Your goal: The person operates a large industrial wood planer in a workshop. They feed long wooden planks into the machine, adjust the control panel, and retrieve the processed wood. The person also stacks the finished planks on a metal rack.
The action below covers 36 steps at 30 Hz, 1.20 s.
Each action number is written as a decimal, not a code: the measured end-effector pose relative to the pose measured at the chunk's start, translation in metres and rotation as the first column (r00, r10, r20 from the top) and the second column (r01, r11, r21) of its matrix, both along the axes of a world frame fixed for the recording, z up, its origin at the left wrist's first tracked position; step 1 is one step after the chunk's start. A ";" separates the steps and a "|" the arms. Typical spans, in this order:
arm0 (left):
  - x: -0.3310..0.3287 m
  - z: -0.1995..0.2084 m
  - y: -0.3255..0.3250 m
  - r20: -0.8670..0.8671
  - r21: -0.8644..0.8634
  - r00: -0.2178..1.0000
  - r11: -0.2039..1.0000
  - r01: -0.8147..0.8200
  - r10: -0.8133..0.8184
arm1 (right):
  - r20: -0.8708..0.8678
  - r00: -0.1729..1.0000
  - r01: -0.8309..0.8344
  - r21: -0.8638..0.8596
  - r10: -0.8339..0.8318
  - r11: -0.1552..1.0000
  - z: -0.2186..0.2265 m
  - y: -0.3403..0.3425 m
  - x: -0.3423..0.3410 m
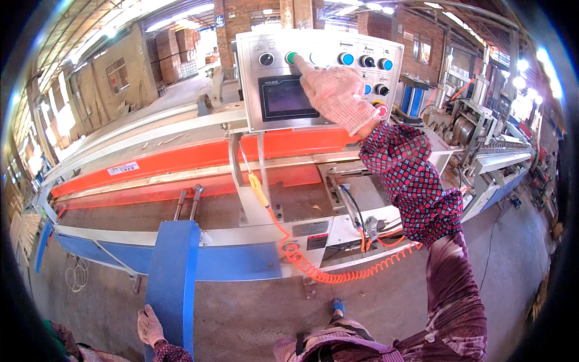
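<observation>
My right hand [338, 93], in a pale pink knitted glove, reaches up to a metal control panel [253, 108]. Its index finger is stretched out onto a green button [292, 58], while the other fingers look curled and hold nothing visible. Under that hand is a dark screen [286, 96], partly covered. A red emergency stop button [380, 111] is beside the wrist. My left hand [151, 326], gloved the same way, rests open over the left edge of a long blue metal beam [175, 265] at the lower left.
Behind the beam stretches a long machine with an orange guard [181, 155] and a blue lower frame [235, 260]. A coiled orange air hose [338, 277] hangs across its front, leading to a yellow air gun [258, 188]. More machinery [470, 130] stands at the right.
</observation>
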<state>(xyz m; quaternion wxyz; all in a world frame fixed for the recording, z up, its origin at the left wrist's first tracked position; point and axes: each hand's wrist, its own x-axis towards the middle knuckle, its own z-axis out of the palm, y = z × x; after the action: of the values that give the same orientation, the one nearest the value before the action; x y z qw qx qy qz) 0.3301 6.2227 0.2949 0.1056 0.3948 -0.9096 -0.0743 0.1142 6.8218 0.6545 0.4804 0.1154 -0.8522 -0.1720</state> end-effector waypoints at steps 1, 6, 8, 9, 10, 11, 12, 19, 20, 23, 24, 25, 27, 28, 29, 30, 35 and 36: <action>0.000 -0.003 -0.002 0.012 -0.002 1.000 1.000 -0.011 0.011 | -0.043 0.999 -0.009 0.006 0.009 1.000 -0.001 0.000 -0.003; 0.005 0.010 0.014 0.031 -0.008 0.999 1.000 -0.024 0.024 | -0.195 0.979 0.082 0.088 -0.064 0.993 -0.004 -0.005 -0.017; 0.006 0.000 0.001 -0.023 -0.007 1.000 1.000 0.016 -0.016 | -0.200 0.980 0.029 0.079 -0.012 0.996 -0.003 -0.002 -0.026; 0.006 -0.006 -0.003 -0.049 -0.008 0.998 0.999 0.036 -0.036 | -0.206 0.978 -0.017 0.073 0.032 0.997 0.000 -0.001 -0.032; 0.004 -0.008 0.002 -0.024 0.019 0.999 0.999 0.031 -0.031 | -0.202 0.977 -0.056 0.067 0.068 0.996 -0.002 0.000 -0.033; 0.003 0.000 0.006 -0.002 0.034 1.000 0.999 0.012 -0.012 | -0.153 0.988 -0.009 0.061 0.018 0.998 0.000 -0.005 -0.029; 0.001 0.006 0.008 0.011 0.047 1.000 0.999 -0.002 0.001 | -0.153 0.988 -0.006 0.065 0.016 0.998 0.000 -0.004 -0.031; 0.002 0.008 0.004 0.020 0.047 1.000 0.999 -0.002 0.001 | -0.061 0.996 0.063 -0.014 -0.064 0.998 0.006 -0.017 -0.023; 0.002 0.009 0.006 0.018 0.051 1.000 0.999 0.002 -0.003 | -0.044 0.996 0.073 -0.024 -0.074 0.997 0.006 -0.018 -0.020; 0.000 0.015 0.013 0.031 0.075 1.000 0.997 -0.001 -0.001 | -0.008 0.997 0.082 -0.049 -0.082 0.995 0.009 -0.020 -0.020; 0.000 0.015 0.014 0.037 0.080 0.999 0.997 -0.007 0.004 | 0.002 0.997 0.083 -0.056 -0.083 0.995 0.009 -0.019 -0.020; -0.001 0.014 0.013 0.043 0.085 0.999 0.996 -0.013 0.010 | 0.001 0.998 0.057 -0.024 -0.057 0.998 0.007 -0.018 -0.018; 0.004 0.016 0.009 0.045 0.082 0.999 0.996 -0.026 0.022 | 0.005 1.000 -0.010 0.027 0.009 1.000 -0.004 -0.026 -0.004; 0.009 0.017 0.006 0.037 0.079 0.999 0.996 -0.028 0.025 | -0.004 0.994 -0.111 0.006 0.112 0.994 -0.017 -0.032 0.006; 0.003 0.014 0.011 0.023 0.091 1.000 0.996 0.003 -0.005 | -0.038 0.970 -0.242 -0.021 0.241 0.970 -0.032 -0.027 0.025; 0.003 0.013 0.011 0.029 0.081 0.999 0.997 0.014 -0.016 | -0.066 0.919 -0.392 -0.046 0.389 0.919 -0.054 -0.028 0.035; -0.001 -0.007 -0.007 0.012 0.042 0.999 0.998 0.039 -0.039 | 0.365 0.649 -0.552 -0.380 0.668 0.743 -0.244 -0.049 0.128; -0.004 -0.006 -0.003 0.020 0.046 0.999 0.998 0.049 -0.050 | 0.453 0.599 -0.472 -0.467 0.660 0.748 -0.298 -0.054 0.142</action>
<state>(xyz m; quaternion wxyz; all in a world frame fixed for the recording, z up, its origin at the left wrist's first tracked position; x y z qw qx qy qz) 0.3258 6.2199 0.2885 0.0852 0.3754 -0.9182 -0.0932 0.2558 6.7678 0.3570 0.2299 0.3565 -0.8900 0.1674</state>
